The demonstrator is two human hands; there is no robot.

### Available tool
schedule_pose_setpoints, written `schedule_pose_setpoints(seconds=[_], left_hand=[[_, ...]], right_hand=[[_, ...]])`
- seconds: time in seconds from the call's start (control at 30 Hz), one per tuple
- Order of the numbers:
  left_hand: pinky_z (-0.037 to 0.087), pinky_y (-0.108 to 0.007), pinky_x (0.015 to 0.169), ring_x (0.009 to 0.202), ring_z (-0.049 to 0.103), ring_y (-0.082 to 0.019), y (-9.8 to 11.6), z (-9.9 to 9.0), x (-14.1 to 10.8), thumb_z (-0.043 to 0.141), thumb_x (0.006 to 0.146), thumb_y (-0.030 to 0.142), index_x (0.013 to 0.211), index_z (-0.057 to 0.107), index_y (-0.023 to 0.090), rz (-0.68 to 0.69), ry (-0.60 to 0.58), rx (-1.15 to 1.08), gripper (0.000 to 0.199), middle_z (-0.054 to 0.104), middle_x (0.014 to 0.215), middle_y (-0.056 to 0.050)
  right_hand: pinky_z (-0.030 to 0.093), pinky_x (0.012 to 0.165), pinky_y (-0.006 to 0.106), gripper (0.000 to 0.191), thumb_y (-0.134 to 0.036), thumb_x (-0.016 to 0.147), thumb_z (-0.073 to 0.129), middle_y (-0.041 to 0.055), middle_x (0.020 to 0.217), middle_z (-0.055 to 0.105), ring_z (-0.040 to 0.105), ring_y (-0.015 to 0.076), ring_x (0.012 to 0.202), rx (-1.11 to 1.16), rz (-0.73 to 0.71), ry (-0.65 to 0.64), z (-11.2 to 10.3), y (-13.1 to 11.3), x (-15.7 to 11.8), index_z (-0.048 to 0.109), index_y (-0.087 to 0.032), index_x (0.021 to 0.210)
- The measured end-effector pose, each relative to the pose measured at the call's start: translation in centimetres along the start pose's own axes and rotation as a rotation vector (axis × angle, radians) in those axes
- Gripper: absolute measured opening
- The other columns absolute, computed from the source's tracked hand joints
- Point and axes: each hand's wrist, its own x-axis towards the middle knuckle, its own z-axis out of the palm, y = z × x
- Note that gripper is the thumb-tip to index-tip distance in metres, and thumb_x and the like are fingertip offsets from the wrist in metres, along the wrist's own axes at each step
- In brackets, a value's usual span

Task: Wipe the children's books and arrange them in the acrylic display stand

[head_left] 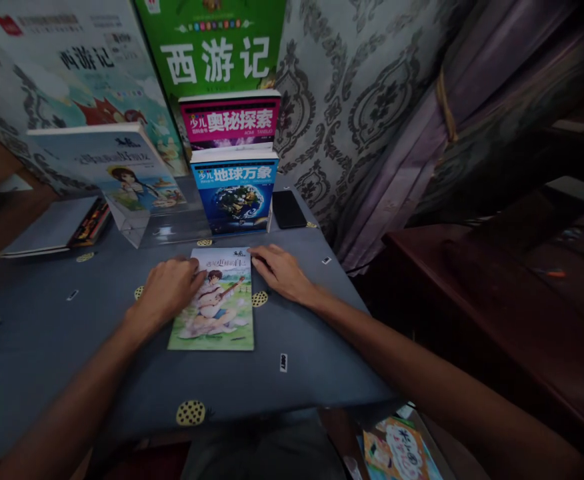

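A thin paperback book (217, 317) lies flat on the table, its cover showing a figure playing a guitar on grass. Along its upper left edge, my left hand (169, 287) is closed with bent fingers, the thumb side over the cover. My right hand (282, 272) has its fingertips and thumb at the upper right edge, near the corner. The undersides of my fingers are hidden. Just beyond the book, a blue book (237, 200) with a globe on its cover stands upright in front of a pink book (235, 123).
A clear stand (172, 227) props a pale book (137, 173) at the left, near a flat stack (52, 223). Tall green (217, 60) and pale (87, 60) books stand behind. A black phone (289, 209) lies right. Below the table edge is another book (399, 450).
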Motion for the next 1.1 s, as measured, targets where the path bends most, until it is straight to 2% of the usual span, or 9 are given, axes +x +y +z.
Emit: schedule_pose_setpoints(seconds=[0.17,0.27,0.33,0.5,0.57,0.67,0.9,1.1], left_hand=[[0.051,-0.036,0.072,0.089,0.07,-0.03,0.5,-0.1,-0.4,0.036,0.1,0.034,0.103,0.07,0.014,-0.02,0.002,0.014,0.04,0.073,0.098,-0.016],[0.053,-0.038,0.07,0.098,0.067,-0.033,1.4,-0.3,-0.9,0.035,0.1,0.032,0.103,0.069,0.011,-0.007,0.045,0.07,0.04,0.069,0.103,-0.018],[0.054,-0.039,0.074,0.107,0.063,-0.034,2.2,-0.2,-1.3,0.036,0.101,0.033,0.103,0.069,0.01,0.085,0.079,0.051,0.04,0.067,0.106,-0.019],[0.05,-0.043,0.096,0.117,0.056,-0.029,4.2,0.6,-2.9,0.053,0.096,0.047,0.114,0.064,0.016,0.463,0.094,-0.125,0.038,0.064,0.121,-0.013],[0.047,-0.046,0.101,0.124,0.052,-0.031,4.8,1.0,-3.6,0.059,0.092,0.051,0.122,0.061,0.016,0.526,0.101,-0.125,0.046,0.06,0.131,-0.013],[0.047,-0.048,0.103,0.129,0.049,-0.034,5.3,1.4,-4.1,0.064,0.089,0.048,0.128,0.056,0.013,0.551,0.088,-0.056,0.054,0.056,0.139,-0.016],[0.051,-0.047,0.098,0.122,0.058,-0.033,5.7,1.2,-4.6,0.058,0.094,0.038,0.123,0.06,0.009,0.62,0.123,0.064,0.042,0.065,0.127,-0.018],[0.056,-0.04,0.088,0.116,0.063,-0.031,5.4,0.4,-4.4,0.057,0.095,0.033,0.112,0.066,0.01,0.639,0.056,-0.01,0.03,0.072,0.112,-0.013]], right_hand=[[0.047,0.091,0.039,0.029,-0.026,0.1,0.046,0.0101,0.114,0.072,0.059,0.0258,0.103,-0.004,-0.005,0.0,0.6,0.7,1.2,0.065,-0.018,0.12],[0.047,0.092,0.04,0.029,-0.026,0.1,0.045,0.0105,0.112,0.072,0.06,0.026,0.102,0.006,-0.011,0.018,0.7,0.6,1.2,0.067,-0.017,0.116],[0.047,0.091,0.04,0.029,-0.026,0.101,0.044,0.0114,0.109,0.073,0.06,0.0262,0.1,0.004,-0.022,0.024,0.7,0.5,1.0,0.069,-0.016,0.111],[0.049,0.091,0.04,0.026,-0.023,0.099,0.047,0.0113,0.106,0.073,0.061,0.0255,0.098,0.012,-0.059,0.047,0.5,0.2,0.4,0.07,-0.015,0.107],[0.049,0.094,0.042,0.024,-0.022,0.098,0.048,0.0119,0.11,0.072,0.062,0.0256,0.102,0.021,-0.079,0.067,0.5,0.1,0.1,0.07,-0.015,0.106],[0.048,0.098,0.045,0.024,-0.022,0.098,0.048,0.0128,0.116,0.071,0.062,0.0257,0.108,0.042,-0.103,0.083,0.6,-0.3,-0.6,0.071,-0.016,0.103],[0.049,0.098,0.046,0.029,-0.025,0.101,0.044,0.0128,0.114,0.072,0.063,0.0241,0.109,0.164,-0.127,0.041,0.1,-2.4,-2.6,0.072,-0.016,0.098],[0.05,0.096,0.043,0.032,-0.028,0.103,0.043,0.0117,0.107,0.075,0.065,0.0221,0.108,0.301,-0.122,0.035,-0.3,-3.6,-3.7,0.071,-0.016,0.091]])
